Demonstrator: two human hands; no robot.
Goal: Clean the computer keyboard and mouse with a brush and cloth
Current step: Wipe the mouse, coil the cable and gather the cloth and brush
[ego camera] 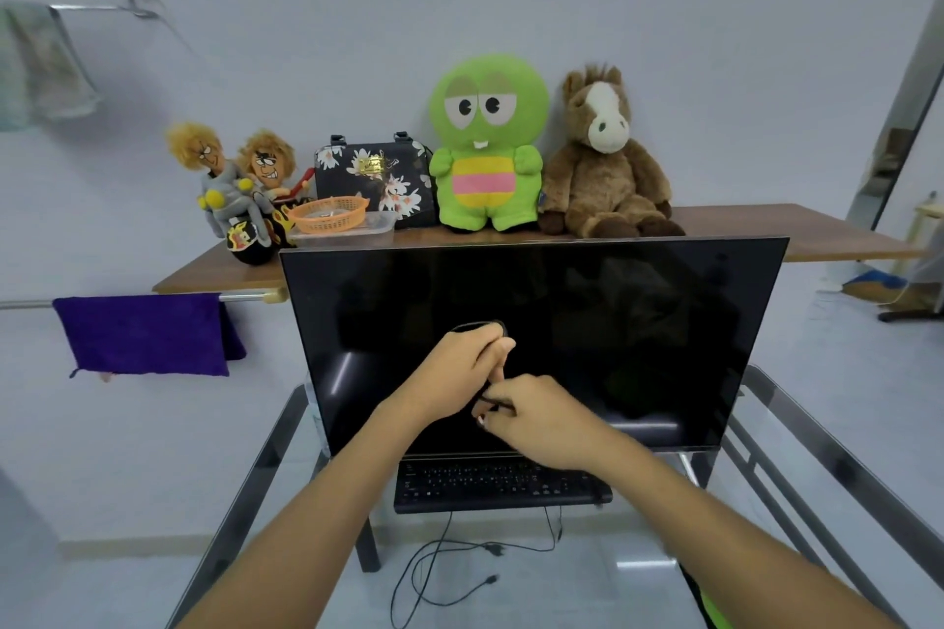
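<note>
Gripping a black cable [480,325], left hand [462,363] above right hand [531,416].

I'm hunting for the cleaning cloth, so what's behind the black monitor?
Behind the black flat monitor a brown wooden shelf holds a green plush toy, a brown plush horse and an orange plastic basket. The shelf's middle front is covered.
</note>
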